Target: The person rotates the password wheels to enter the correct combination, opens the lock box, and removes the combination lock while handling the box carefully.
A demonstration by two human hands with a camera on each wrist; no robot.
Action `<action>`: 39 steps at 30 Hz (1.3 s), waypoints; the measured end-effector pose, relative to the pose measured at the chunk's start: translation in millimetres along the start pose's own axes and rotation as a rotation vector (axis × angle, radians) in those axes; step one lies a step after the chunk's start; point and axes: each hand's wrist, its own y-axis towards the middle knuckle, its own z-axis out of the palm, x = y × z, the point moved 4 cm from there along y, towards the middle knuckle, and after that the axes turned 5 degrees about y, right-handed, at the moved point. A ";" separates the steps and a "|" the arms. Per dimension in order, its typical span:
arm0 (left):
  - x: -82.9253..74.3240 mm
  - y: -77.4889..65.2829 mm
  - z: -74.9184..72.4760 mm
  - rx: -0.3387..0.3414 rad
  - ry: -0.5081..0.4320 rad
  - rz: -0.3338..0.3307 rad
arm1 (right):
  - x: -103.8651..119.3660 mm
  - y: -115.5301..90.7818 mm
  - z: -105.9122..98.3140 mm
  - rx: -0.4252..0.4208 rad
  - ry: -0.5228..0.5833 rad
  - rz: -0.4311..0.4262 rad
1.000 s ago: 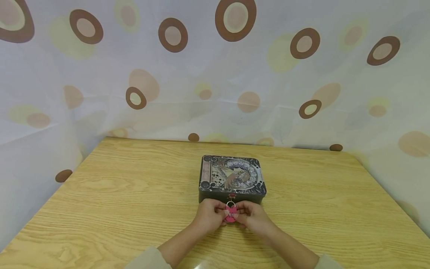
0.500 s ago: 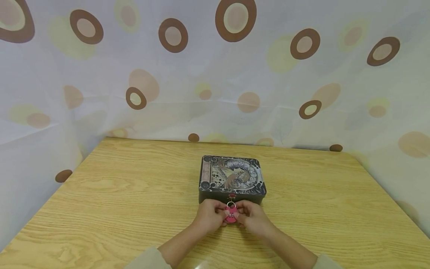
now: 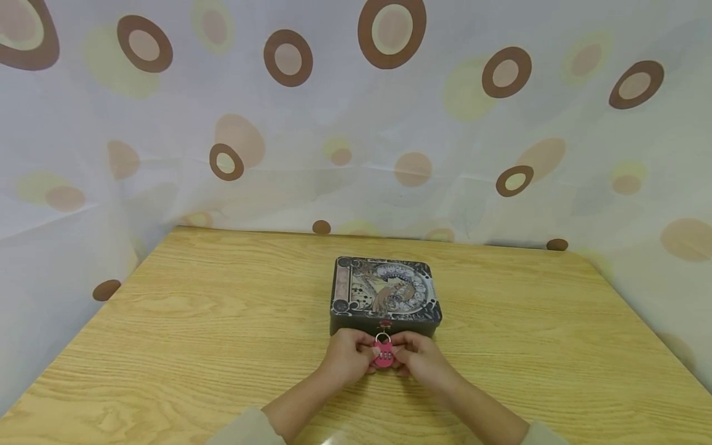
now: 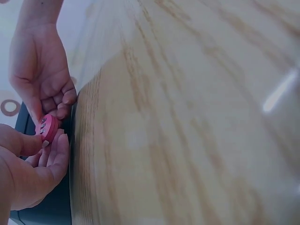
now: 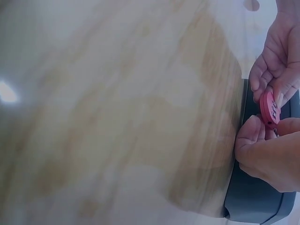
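A pink combination padlock (image 3: 384, 360) with three number dials is at the front of a dark tin box (image 3: 385, 290) with an illustrated lid. Its silver shackle (image 3: 382, 336) rises toward the red clasp (image 3: 385, 324) on the box front; whether it is fastened is too small to tell. My left hand (image 3: 347, 356) pinches the padlock's left side, thumb in front and fingers behind. At its right edge, my right hand (image 3: 425, 361) holds it between thumb and curled fingers. The left wrist view shows the padlock (image 4: 47, 129) tilted between both hands.
The box stands on a wood-grain table (image 3: 222, 321), near its middle. Behind the table hangs a pale curtain (image 3: 356, 123) with brown and yellow circles. Light sleeves (image 3: 250, 428) cover the forearms near the front edge.
My right thumb has shifted right, off the padlock's dials to its edge, so all three dials show. My left hand and the box have stayed in place.
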 end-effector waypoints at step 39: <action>1.6 1.0 0.5 -0.010 0.009 0.009 | 3.5 -0.3 5.5 -0.038 -0.066 -0.074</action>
